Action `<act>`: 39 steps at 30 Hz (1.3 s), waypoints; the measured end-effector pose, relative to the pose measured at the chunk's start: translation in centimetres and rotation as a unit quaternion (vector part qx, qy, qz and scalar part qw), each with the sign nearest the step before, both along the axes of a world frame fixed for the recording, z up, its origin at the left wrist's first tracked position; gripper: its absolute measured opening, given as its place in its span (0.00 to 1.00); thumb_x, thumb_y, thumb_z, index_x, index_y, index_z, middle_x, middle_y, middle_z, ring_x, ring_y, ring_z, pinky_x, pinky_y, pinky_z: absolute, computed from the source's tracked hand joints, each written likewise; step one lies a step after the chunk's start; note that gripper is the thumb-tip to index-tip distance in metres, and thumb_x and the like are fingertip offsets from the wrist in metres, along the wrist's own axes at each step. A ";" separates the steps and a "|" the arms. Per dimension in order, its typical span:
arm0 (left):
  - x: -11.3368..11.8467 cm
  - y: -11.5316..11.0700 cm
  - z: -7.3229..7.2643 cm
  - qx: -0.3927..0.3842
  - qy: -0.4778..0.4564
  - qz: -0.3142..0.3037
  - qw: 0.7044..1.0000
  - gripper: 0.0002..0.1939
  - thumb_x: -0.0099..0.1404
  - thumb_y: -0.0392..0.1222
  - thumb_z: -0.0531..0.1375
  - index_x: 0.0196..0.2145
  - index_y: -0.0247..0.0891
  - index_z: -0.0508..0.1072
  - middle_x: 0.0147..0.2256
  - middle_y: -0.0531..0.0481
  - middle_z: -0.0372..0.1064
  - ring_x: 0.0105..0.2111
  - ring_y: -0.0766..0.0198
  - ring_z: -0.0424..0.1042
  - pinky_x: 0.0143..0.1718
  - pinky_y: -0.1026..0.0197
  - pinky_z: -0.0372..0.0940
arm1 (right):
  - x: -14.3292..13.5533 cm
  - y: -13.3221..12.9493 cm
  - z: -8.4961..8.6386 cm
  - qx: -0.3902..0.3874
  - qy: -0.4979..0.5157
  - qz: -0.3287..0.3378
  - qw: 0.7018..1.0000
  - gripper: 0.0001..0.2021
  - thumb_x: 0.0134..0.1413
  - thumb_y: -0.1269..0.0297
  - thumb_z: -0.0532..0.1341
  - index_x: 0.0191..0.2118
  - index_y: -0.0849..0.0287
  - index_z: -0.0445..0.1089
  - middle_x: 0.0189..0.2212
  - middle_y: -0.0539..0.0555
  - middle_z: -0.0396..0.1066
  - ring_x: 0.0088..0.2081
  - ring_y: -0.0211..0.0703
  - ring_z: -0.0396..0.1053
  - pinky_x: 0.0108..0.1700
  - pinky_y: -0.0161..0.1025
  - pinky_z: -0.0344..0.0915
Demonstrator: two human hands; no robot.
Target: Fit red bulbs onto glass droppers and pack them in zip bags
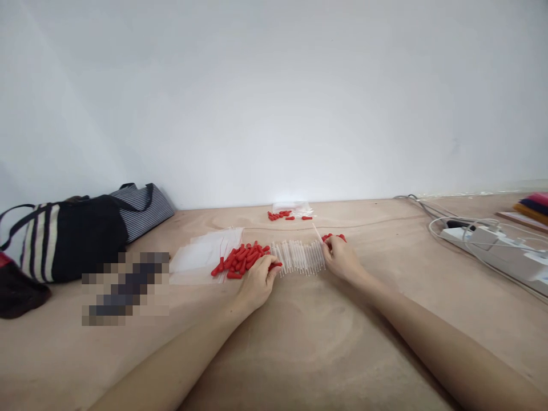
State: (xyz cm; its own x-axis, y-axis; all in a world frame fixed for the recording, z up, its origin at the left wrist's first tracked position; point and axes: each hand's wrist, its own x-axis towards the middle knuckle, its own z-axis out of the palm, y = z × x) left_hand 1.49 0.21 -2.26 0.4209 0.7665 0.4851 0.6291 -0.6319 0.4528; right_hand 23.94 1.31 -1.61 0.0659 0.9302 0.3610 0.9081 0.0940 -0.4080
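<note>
My left hand (257, 283) pinches a red rubber dropper bulb (277, 265) between thumb and fingers, at the right edge of a pile of red bulbs (242, 259). In my right hand (341, 257) is a thin clear dropper tube (317, 232), tilted with its far end up and to the left. Between both hands lies a row of clear dropper tubes (299, 257), side by side on the table. A few more red bulbs (342, 236) show just behind my right hand, partly hidden by it. The bulb and the held tube are apart.
Clear plastic bags (192, 257) lie left of the bulb pile. Near the wall are another bag (293, 208) and several loose red bulbs (279, 215). Left stand a black bag (89, 234) and a blurred dark object (128, 288); right, a power strip (496, 245) with cables.
</note>
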 end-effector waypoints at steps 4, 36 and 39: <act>-0.1 0.0 0.0 -0.024 0.007 0.002 1.000 0.06 0.63 0.38 0.48 0.34 0.37 0.63 0.32 0.51 0.66 0.33 0.64 0.66 0.35 0.62 0.60 | -0.6 -1.1 -0.6 0.042 0.062 0.156 0.985 0.07 0.54 0.69 0.46 0.32 0.60 0.60 0.27 0.53 0.66 0.28 0.39 0.63 0.32 0.34 0.56; -0.1 -0.2 0.1 0.031 0.024 0.002 0.999 0.08 0.62 0.40 0.49 0.33 0.38 0.66 0.29 0.52 0.67 0.32 0.63 0.66 0.38 0.59 0.57 | -2.0 -2.6 -0.4 0.093 -0.031 0.259 0.961 0.11 0.56 0.66 0.50 0.38 0.56 0.68 0.29 0.52 0.68 0.30 0.36 0.63 0.38 0.37 0.49; 0.0 -0.4 0.3 0.036 0.034 -0.004 0.999 0.08 0.62 0.40 0.49 0.33 0.38 0.66 0.28 0.52 0.67 0.31 0.63 0.66 0.39 0.59 0.57 | -2.3 -2.8 -0.3 0.100 -0.041 0.246 0.963 0.11 0.56 0.65 0.50 0.38 0.55 0.69 0.30 0.52 0.68 0.30 0.35 0.63 0.37 0.37 0.47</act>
